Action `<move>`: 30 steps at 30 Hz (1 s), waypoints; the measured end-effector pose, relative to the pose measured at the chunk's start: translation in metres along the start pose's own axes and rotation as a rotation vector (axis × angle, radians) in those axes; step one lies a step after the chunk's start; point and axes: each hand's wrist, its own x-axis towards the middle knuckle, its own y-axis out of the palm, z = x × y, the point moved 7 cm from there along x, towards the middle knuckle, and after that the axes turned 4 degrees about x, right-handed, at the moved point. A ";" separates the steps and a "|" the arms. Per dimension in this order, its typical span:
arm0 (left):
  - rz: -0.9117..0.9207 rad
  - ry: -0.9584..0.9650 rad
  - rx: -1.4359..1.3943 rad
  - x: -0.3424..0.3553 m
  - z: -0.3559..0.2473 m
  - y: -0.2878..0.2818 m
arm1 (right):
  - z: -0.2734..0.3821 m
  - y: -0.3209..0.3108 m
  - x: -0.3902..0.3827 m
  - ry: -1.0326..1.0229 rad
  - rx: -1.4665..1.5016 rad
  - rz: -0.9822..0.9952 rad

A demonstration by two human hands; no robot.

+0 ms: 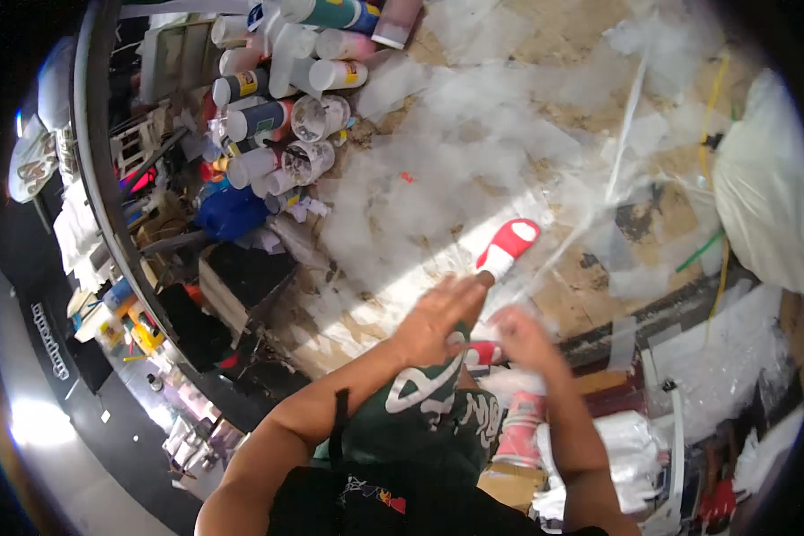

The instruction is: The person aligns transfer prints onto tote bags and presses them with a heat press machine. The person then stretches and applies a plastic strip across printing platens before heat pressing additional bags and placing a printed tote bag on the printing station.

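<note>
My left hand [443, 314] reaches forward over my dark green shorts [402, 424], its fingers stretched out and nothing seen in it. Beside it, to the right, my right hand [524, 332] is smeared by motion; its fingers look partly bent, but I cannot tell whether anything is in them. The two hands are apart. Beyond the fingertips one foot shows in a red and white slide [513, 238] on the floor. Part of a second red slide [485, 352] appears between the hands.
Several paint tubs [338, 74] lie stacked at the far left, above a blue bag [230, 213]. A dark-edged counter [116, 219] runs along the left. White stains cover the wooden floor [473, 116]. A white sack [766, 183] stands at right; plastic bags [612, 447] lie near right.
</note>
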 end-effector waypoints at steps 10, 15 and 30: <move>0.251 0.164 -0.281 -0.109 -0.130 -0.026 | 0.134 -0.052 -0.365 0.188 0.462 -0.799; -0.053 0.636 -0.126 -0.148 -0.257 -0.072 | 0.127 0.106 -0.415 -0.450 -0.006 -0.481; -0.044 0.258 0.502 -0.157 -0.157 0.014 | 0.150 0.215 -1.006 -1.975 0.692 -1.959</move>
